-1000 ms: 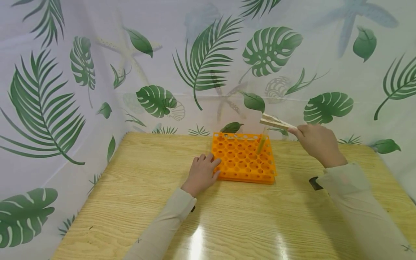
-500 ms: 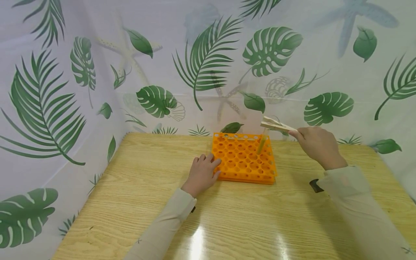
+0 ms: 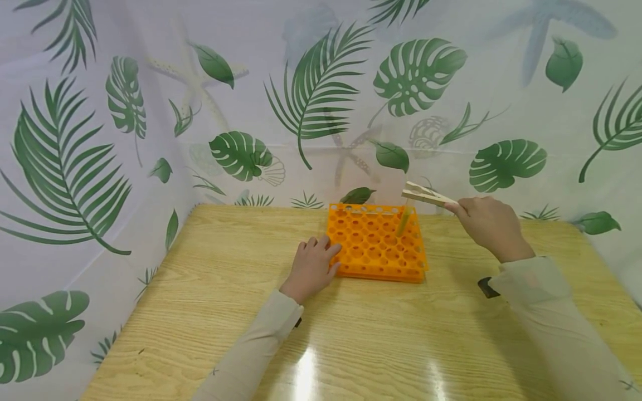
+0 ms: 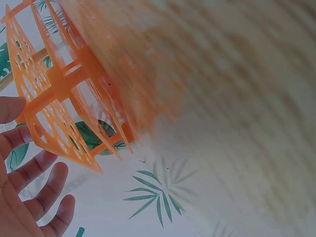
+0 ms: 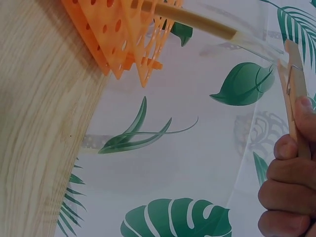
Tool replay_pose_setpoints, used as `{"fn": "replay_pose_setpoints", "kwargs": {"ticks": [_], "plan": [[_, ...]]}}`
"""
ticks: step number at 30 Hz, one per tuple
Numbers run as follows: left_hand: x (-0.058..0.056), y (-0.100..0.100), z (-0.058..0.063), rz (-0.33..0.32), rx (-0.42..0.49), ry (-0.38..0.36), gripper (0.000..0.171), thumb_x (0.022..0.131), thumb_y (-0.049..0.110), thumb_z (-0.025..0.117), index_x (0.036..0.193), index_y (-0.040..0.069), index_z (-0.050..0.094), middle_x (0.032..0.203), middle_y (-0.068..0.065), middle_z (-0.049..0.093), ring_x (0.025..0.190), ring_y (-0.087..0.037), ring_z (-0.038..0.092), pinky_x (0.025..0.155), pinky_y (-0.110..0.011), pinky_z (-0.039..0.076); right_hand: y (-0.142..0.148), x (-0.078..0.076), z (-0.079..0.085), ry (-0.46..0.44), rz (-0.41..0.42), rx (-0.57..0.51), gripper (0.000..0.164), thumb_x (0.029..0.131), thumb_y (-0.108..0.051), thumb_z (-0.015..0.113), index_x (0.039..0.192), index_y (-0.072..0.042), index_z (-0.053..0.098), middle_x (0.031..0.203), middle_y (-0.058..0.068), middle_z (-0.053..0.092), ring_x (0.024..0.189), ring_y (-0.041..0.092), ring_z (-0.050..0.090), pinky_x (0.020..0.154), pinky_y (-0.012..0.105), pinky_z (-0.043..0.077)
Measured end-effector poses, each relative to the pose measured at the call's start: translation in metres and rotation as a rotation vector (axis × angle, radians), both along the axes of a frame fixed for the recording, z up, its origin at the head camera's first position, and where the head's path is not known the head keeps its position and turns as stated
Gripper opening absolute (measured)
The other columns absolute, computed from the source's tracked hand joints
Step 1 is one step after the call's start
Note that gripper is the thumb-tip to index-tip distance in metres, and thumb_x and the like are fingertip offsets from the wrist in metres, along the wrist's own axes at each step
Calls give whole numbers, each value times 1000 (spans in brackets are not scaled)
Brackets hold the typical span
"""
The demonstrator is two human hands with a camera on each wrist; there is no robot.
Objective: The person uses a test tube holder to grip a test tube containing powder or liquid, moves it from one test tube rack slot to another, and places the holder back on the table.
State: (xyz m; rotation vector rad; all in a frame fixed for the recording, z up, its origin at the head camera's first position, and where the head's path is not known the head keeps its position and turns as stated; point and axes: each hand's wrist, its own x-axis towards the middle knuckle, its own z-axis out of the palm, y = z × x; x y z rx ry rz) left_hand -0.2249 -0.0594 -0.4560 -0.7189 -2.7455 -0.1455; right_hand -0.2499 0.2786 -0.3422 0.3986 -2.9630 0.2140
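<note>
A glass test tube (image 3: 404, 219) with yellow-brown liquid stands slightly tilted in the back right part of an orange test tube rack (image 3: 371, 274). My right hand (image 3: 491, 225) grips a wooden test tube clamp (image 5: 296, 84), its thumb lying along the wood. The clamp's jaws are at the tube's upper end; whether they clasp the glass is hard to tell. At the rack's left front corner, my left hand (image 3: 312, 267) holds the edge with thumb and index finger. Its other fingers (image 4: 59, 180) are spread beside the rack in the left wrist view.
The rack stands on a wood-grain table (image 3: 241, 234) near its back edge. A white cloth with green leaf prints (image 3: 301, 83) hangs behind the table and along its left side. Several other holes of the rack show no tube.
The clamp and my right hand have come down slightly, bringing the clamp's jaws to the tube's upper end. My left hand stays at the rack's corner.
</note>
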Motion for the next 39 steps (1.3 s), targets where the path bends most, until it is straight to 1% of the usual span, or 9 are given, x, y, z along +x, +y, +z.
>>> {"fn": "replay_pose_setpoints", "kwargs": {"ticks": [8,13,18,22,25,30,32,35,39], "plan": [[1,0,2,0,-4,-9,27,92,35,59,115,22,58,107,-3,56,86,-23,51,76,-37,41,0,-2,-5,-18,3,7,53,101,-46,31,73,-8,56,53,2,38,46,17,36,48,30,30],[0,0,2,-4,4,-11,27,92,34,59,116,21,58,107,-3,56,85,-23,51,75,-37,41,-1,-3,-6,-49,-9,4,57,99,-51,29,76,-7,59,54,2,40,48,17,39,51,32,32],[0,0,2,-3,10,-18,27,92,34,59,116,21,58,108,-3,56,86,-24,50,76,-37,41,-2,-4,-6,-86,-19,4,61,99,-52,28,88,-4,64,56,3,43,50,18,42,52,33,35],[0,0,0,-1,8,-14,27,92,34,59,116,22,58,108,-3,56,87,-23,50,76,-37,41,-3,-4,-6,-94,-22,2,60,99,-50,30,95,-2,66,57,3,46,52,18,46,54,35,38],[0,0,-1,-1,7,-9,28,91,34,59,116,22,58,108,-3,56,86,-23,50,76,-37,41,-3,-4,-7,-94,-23,3,59,100,-49,31,95,-2,66,58,4,48,53,19,48,54,36,39],[-1,-1,-2,-1,10,-2,28,91,35,60,116,22,58,108,-3,56,86,-23,50,76,-37,41,-4,-5,-9,-97,-25,2,61,99,-51,30,98,-2,67,66,7,58,56,20,53,55,39,42],[-1,-1,-2,-1,8,3,27,91,35,60,116,23,58,108,-3,56,86,-23,51,76,-37,42,-4,-5,-9,-98,-25,0,61,99,-51,29,99,-2,67,67,7,59,57,20,53,55,40,42],[0,-1,-1,0,1,9,27,91,35,60,115,23,58,108,-3,56,86,-23,51,76,-37,42,-4,-6,-11,-101,-25,-1,61,99,-51,29,99,-2,67,65,6,57,56,20,52,55,39,42],[0,-1,0,1,0,13,26,91,35,60,114,23,58,107,-3,56,86,-22,50,76,-37,42,-4,-6,-12,-100,-23,-4,61,99,-52,28,92,-4,65,59,4,49,53,19,48,53,36,39]]}}
